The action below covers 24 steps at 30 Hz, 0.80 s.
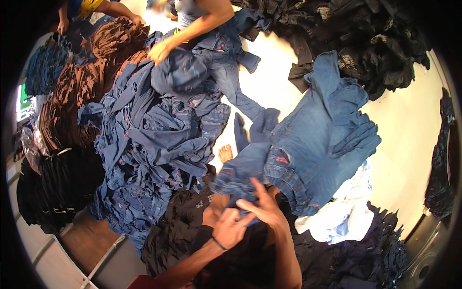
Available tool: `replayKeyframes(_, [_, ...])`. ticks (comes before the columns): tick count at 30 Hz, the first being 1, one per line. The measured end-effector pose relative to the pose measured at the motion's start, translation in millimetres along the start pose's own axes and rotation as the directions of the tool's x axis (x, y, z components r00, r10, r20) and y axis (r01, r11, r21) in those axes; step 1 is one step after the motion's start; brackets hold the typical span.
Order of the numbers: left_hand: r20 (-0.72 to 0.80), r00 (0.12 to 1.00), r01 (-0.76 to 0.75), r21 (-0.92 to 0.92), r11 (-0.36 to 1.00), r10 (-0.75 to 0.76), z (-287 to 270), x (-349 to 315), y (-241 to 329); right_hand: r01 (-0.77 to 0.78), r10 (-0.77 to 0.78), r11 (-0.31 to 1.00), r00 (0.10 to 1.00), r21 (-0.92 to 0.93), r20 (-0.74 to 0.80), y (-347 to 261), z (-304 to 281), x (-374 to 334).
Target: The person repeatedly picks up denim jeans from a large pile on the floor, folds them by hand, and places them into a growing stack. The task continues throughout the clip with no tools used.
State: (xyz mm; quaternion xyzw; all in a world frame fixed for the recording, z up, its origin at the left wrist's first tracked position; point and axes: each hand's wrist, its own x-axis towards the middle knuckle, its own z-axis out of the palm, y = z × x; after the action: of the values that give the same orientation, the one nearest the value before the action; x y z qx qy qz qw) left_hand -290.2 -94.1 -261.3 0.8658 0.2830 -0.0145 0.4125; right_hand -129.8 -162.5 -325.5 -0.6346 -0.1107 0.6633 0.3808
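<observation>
A small blue denim garment (248, 159) is held up between the two hands in front of the body, near the near edge of the pale floor (404, 130), and its lower end is blurred by motion. The left hand (229, 230), banded in black at the wrist, is placed at the lower end of the cloth with its fingers bent; whether the cloth is pinched by them cannot be told. The right hand (263, 207) is set just beside it, thumb and one finger spread apart over the denim; whether any fold is caught there cannot be told either.

On the right, the garment is met by a pile of lighter blue jeans (322, 139), by which a white cloth bundle (344, 214) is partly covered. The floor's far right corner is filled by a heap of black garments (356, 43). Toward the left edge, a large blue denim heap (154, 135) is flanked by brown stacks (79, 84) and a black stack (57, 188). Beyond, a blurred denim piece (180, 72) is touched by a co-worker's hand (161, 52). A bare foot (224, 153) is seen between heap and garment.
</observation>
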Motion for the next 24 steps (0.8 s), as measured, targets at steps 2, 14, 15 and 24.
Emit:
replayKeyframes(2, [0.034, 0.99, 0.127, 0.151, 0.98, -0.134, -16.3, -21.6, 21.6, -0.357, 0.325, 0.934, 0.876, 0.025, 0.356, -14.1, 0.5, 11.4])
replayKeyframes(14, [-0.133, 0.954, -0.029, -0.933, 0.358, -0.267, 37.5, 7.5, 172.3, 0.463, -0.456, 0.725, 0.878, -0.51, 0.147, -181.9, -119.8, -72.6])
replayKeyframes(15, [-0.234, 0.961, -0.137, -0.864, 0.485, -0.146, 39.6, 16.8, 184.9, 0.468, -0.509, 0.691, 0.856, -0.55, 0.088, -201.7, -140.2, -95.4])
replayKeyframes(24, [-0.392, 0.919, -0.329, -0.814, 0.479, -0.036, -67.4, 87.9, 209.5, 0.269, -0.642, 0.404, 0.765, -0.874, -0.062, -354.6, -202.8, -374.6])
